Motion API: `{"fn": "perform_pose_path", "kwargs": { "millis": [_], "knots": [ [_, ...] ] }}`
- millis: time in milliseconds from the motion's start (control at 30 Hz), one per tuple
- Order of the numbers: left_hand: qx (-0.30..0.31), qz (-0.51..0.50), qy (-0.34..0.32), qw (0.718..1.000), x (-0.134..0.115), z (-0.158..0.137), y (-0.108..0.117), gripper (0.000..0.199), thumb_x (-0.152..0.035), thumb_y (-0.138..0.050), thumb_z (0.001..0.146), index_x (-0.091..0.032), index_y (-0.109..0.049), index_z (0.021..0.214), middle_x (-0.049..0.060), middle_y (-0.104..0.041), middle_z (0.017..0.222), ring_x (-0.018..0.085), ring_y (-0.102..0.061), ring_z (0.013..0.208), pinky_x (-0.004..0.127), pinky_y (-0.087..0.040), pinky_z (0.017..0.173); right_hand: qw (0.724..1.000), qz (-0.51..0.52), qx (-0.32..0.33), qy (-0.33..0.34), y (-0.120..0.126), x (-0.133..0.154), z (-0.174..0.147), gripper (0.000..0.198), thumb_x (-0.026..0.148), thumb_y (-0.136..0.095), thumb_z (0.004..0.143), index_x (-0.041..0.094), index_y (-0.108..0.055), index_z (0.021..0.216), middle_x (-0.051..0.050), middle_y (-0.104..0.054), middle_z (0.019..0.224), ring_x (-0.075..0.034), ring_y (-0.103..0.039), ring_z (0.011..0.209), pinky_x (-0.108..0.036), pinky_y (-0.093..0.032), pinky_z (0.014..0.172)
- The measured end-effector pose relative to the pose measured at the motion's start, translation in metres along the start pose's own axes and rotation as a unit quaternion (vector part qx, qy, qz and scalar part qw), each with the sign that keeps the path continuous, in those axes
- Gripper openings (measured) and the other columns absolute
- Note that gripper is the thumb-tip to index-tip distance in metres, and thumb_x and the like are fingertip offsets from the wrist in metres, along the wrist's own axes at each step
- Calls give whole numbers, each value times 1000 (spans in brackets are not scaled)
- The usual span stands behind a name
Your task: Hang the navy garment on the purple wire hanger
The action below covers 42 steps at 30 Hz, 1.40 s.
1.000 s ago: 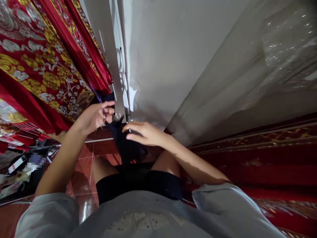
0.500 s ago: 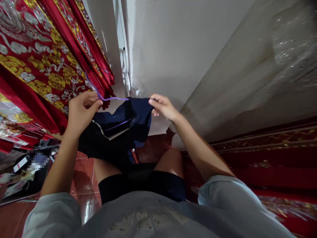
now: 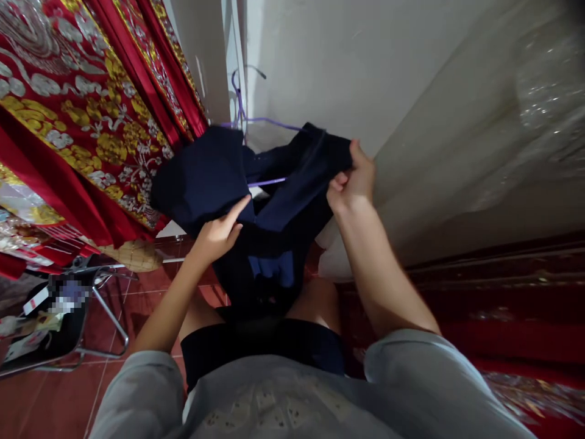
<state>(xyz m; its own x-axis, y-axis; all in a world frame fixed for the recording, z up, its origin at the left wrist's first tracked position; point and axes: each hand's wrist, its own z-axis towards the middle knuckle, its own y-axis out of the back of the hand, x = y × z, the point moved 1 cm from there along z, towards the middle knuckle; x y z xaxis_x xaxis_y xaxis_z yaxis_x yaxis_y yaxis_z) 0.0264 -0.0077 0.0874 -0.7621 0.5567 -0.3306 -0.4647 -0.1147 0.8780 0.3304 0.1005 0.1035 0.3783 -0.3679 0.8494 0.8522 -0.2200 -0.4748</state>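
Observation:
A dark navy garment (image 3: 205,174), seemingly a shirt or jacket, hangs on a purple clothes hanger (image 3: 274,124) in front of me. The hanger's hook sticks up at the top, and its lower bar shows through the neck opening. My left hand (image 3: 220,235) has its index finger stretched out against the edge of the neck opening, its thumb apart and the other fingers loosely bent. At the shoulder on the right, my right hand (image 3: 354,180) is closed on the garment's cloth. Lower folds of the garment drape between my knees.
Red cloth with gold and silver embroidery (image 3: 91,122) hangs at left. A black folding chair (image 3: 68,341) with small items stands lower left. A white wall (image 3: 329,61) rises ahead; translucent plastic sheeting (image 3: 457,152) covers the right side. Red floor tiles (image 3: 150,299) lie below.
The garment now sits spread over both hanger ends, with the hook upright. My left hand has let go of the hanger and moved down to the neckline; my right hand has moved right.

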Motion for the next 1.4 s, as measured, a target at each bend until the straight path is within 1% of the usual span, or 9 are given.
{"fn": "perform_pose_path", "kwargs": {
  "millis": [167, 367, 533, 633, 700, 800, 967, 1167, 1400],
  "knots": [
    [117, 95, 35, 988, 0, 3, -40, 62, -23, -47, 101, -36, -33, 161, 7, -75, 112, 23, -74, 90, 33, -56, 80, 997, 9, -71, -33, 10, -11, -34, 39, 56, -69, 89, 22, -50, 81, 9, -35, 64, -2, -30, 36, -19, -17, 34],
    [152, 107, 110, 976, -1, -9, -69, 35, -30, -53, 100, -18, -62, 132, 13, -74, 94, 31, -72, 91, 40, -55, 83, 997, 1, -66, -30, 20, -30, -10, 32, 51, -66, 89, 23, -50, 89, 5, -48, 77, -5, -51, 50, -17, -39, 44],
    [-6, -35, 132, 991, -12, -32, -88, 17, -31, -58, 99, -20, -66, 110, 9, -66, 94, 26, -66, 91, 36, -53, 84, 994, -28, -108, 18, 15, -50, -68, 25, 32, -67, 80, 25, -53, 99, 1, -57, 103, -7, -59, 73, -21, -54, 65],
    [-140, -132, 158, 969, -23, -41, -103, 5, -24, -62, 94, -21, -63, 97, 7, -61, 101, 22, -63, 93, 33, -51, 85, 995, -56, 57, -56, -4, -72, -137, 20, 38, -67, 83, 22, -58, 90, -2, -62, 97, -10, -60, 71, -23, -51, 61],
    [-230, -171, 196, 938, -29, -44, -110, 5, -17, -63, 89, -20, -59, 88, 5, -58, 98, 20, -61, 91, 31, -50, 83, 969, -92, 177, -146, -15, -90, -172, 28, 47, -70, 83, 22, -60, 89, 0, -62, 84, -13, -60, 67, -25, -50, 59],
    [-309, -251, 241, 885, -37, -45, -113, 15, -12, -61, 86, -21, -58, 97, 2, -58, 90, 17, -61, 84, 29, -50, 80, 934, -156, 261, -188, -20, -108, -193, 34, 54, -68, 84, 21, -60, 85, 2, -59, 72, -14, -57, 65, -26, -49, 62],
    [-325, -390, 230, 830, -47, -43, -110, 68, -14, -65, 87, -24, -36, 148, -2, -66, 86, 14, -68, 81, 30, -55, 85, 935, -182, 264, -149, -13, -109, -184, 40, 58, -65, 88, 20, -56, 78, 3, -55, 71, -13, -53, 66, -26, -43, 65],
    [-298, -416, 269, 816, -55, -50, -123, 38, -25, -72, 86, -20, -57, 120, 1, -73, 86, 16, -74, 84, 32, -59, 88, 930, -281, 225, -79, -4, -91, -187, 36, 52, -66, 89, 21, -54, 76, 3, -51, 65, -13, -46, 62, -27, -37, 60],
    [-298, -405, 269, 822, -60, -53, -124, 35, -25, -73, 84, -21, -56, 115, 1, -70, 83, 16, -72, 79, 30, -59, 80, 943, -257, 200, -61, -4, -90, -186, 22, 46, -59, 95, 24, -60, 101, 1, -60, 77, -15, -55, 67, -27, -43, 63]
  ]
}}
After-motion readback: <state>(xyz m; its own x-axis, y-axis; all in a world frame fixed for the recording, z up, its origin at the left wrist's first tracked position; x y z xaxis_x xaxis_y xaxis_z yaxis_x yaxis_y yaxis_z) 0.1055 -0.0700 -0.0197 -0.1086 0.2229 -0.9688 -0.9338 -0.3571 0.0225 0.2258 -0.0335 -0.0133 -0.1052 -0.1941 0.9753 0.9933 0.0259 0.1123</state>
